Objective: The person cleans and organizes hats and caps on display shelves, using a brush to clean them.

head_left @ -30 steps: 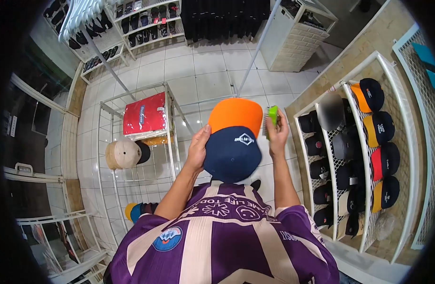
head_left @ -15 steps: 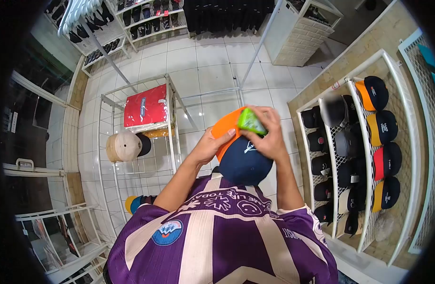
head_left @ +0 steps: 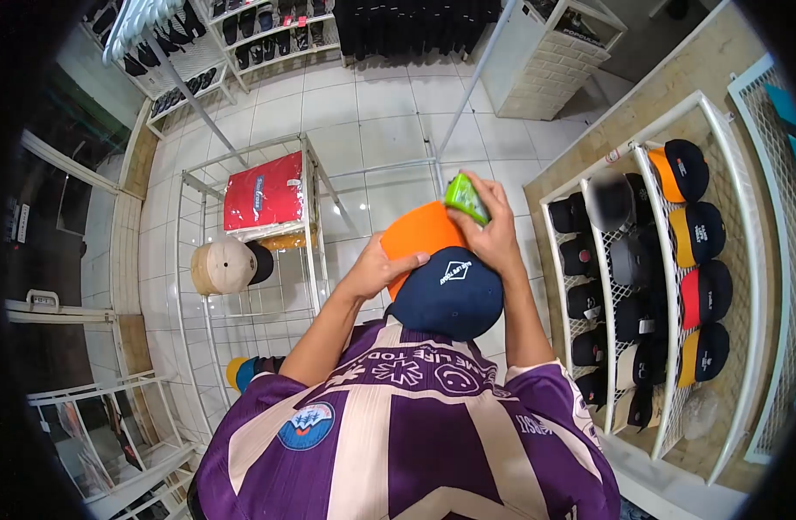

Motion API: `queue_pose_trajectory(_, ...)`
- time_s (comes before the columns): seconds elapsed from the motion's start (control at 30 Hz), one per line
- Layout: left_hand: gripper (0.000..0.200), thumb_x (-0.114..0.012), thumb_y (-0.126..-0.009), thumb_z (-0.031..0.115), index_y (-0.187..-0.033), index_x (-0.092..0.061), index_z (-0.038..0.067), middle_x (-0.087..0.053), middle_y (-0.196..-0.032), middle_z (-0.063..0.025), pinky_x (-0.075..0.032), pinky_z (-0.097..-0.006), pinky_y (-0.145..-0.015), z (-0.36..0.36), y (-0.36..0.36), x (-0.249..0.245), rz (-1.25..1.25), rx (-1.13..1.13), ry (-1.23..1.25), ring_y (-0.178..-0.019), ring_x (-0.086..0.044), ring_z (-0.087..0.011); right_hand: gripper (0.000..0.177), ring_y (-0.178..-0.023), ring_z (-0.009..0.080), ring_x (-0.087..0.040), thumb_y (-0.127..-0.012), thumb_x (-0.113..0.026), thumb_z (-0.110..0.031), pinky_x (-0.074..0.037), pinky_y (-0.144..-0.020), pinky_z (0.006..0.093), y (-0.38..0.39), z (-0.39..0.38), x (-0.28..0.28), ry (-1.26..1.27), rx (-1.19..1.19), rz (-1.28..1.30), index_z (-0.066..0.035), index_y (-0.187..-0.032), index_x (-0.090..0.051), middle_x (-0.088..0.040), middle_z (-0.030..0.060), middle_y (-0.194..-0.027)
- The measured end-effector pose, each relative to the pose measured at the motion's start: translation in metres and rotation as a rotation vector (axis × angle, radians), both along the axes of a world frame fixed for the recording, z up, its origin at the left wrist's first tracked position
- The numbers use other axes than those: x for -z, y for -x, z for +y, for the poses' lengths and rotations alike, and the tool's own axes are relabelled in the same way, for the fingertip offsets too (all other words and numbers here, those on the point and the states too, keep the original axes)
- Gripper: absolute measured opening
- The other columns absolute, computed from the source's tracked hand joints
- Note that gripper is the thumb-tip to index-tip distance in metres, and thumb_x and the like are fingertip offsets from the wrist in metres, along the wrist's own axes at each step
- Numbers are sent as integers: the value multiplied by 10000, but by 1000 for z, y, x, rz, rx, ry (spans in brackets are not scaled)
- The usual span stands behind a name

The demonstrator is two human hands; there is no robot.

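Note:
A cap with a navy crown [head_left: 450, 299] and an orange brim [head_left: 420, 236] is held in front of my chest, brim pointing away from me. White lettering and a diamond-shaped outline mark the crown. My left hand [head_left: 382, 269] grips the brim's left edge, thumb on top and fingers hidden underneath. In my right hand [head_left: 493, 221] is a small bright green brush-like block [head_left: 466, 199], pinched between thumb and fingers. The block is over the brim's far right corner, its underside mostly hidden.
On the right, a white mesh rack [head_left: 662, 303] carries rows of caps. A wire stand [head_left: 307, 186] at left holds a red packaged garment [head_left: 264, 192] and a beige cap [head_left: 220, 267]. Clothes hangers [head_left: 142, 26] hang upper left; a white brick-patterned counter [head_left: 545, 74] stands at the back.
My right hand has shifted the green block away from the crown, toward the brim's far edge, and tilted it. More of the crown's white print shows; my left hand keeps its hold.

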State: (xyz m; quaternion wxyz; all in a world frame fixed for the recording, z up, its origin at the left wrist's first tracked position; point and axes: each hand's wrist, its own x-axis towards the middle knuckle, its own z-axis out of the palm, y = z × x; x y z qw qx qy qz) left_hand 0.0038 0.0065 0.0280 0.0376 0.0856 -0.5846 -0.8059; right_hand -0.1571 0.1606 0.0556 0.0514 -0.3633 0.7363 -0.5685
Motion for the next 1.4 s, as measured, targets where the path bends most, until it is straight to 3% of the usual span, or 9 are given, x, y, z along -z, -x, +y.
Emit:
queue_pose_trajectory(0.1, 290, -715, -908, 66, -1179, -663, -22, -710, -1041, -30, -532, -280, -858, 5, -1, 11, 62, -134, -255, -916, -649, -107, 624, -1159, 315, -591, -761, -832, -124, -459, -1011, 398, -21, 14, -14, -171, -301, 278, -105, -1355, -643, -608, 151, -1167)
queue_pose_trajectory(0.37, 317, -727, -898, 59, -1195, -658, -25, -705, -1082, -46, -534, -291, -892, 5, 1, 1, 85, -168, -182, -954, -660, -120, 614, -1178, 262, -588, -759, -814, -48, -436, -1043, 354, -20, 25, -22, -188, -397, 147, -47, -1346, -634, -615, 136, -1206)
queue_pose_trajectory(0.5, 340, -752, -881, 51, -1200, -662, -26, -712, -1086, -48, -533, -287, -893, 2, 0, 5, 44, -152, -161, -953, -662, -121, 623, -1154, 276, -582, -737, -836, -98, -432, -1053, 379, 7, 30, -3, -142, -142, -68, -90, -1334, -658, -607, 136, -1168)
queue_pose_trajectory(0.67, 320, -753, -879, 45, -1179, -667, -25, -722, -1045, -41, -542, -281, -869, 4, 2, 7, 88, -136, -40, -931, -666, -119, 616, -1128, 286, -601, -764, -820, -82, -467, -1012, 360, -22, 29, -17, -157, -393, 114, -68, -1353, -641, -601, 139, -1177)
queue_pose_trajectory(0.77, 417, -768, -856, 25, -1245, -622, -11, -702, -1101, -45, -531, -292, -911, 5, 1, 4, 66, -95, -77, -992, -657, -129, 623, -1173, 272, -582, -740, -804, -31, -427, -1052, 364, 0, 22, 4, -86, -34, -28, -44, -1340, -637, -612, 138, -1226)
queue_pose_trajectory(0.93, 536, -784, -827, 2, -1320, -573, -1, -680, -1165, -53, -517, -303, -954, 7, -3, 6, 52, -44, -135, -1054, -646, -138, 601, -1092, 275, -613, -797, -813, -101, -481, -987, 361, -21, 14, -17, -99, -267, 268, -64, -1365, -621, -602, 139, -1178)
queue_pose_trajectory(1.03, 353, -784, -852, 54, -1174, -662, -26, -717, -1052, -60, -546, -287, -870, 4, -5, -5, 73, -96, -110, -932, -670, -131, 627, -1120, 255, -604, -807, -814, -96, -449, -1017, 343, 2, 15, 1, -23, -18, -38, -23, -1388, -589, -605, 150, -1187)
queue_pose_trajectory(1.27, 367, -780, -859, 61, -1191, -651, -27, -712, -1063, -61, -540, -296, -876, -10, -11, 0, 99, -172, -143, -951, -661, -128, 623, -1158, 231, -592, -822, -801, -73, -432, -1044, 348, -6, 64, 33, -23, -210, -218, -16, -1401, -579, -611, 106, -1192)
queue_pose_trajectory(1.4, 553, -764, -852, 28, -1356, -537, -4, -667, -1198, -69, -493, -336, -1005, 1, 10, 7, 63, -60, -120, -1107, -633, -172, 614, -1145, 234, -585, -819, -808, -73, -440, -1034, 344, -18, 21, -15, -28, -128, 122, -11, -1385, -580, -603, 124, -1190)
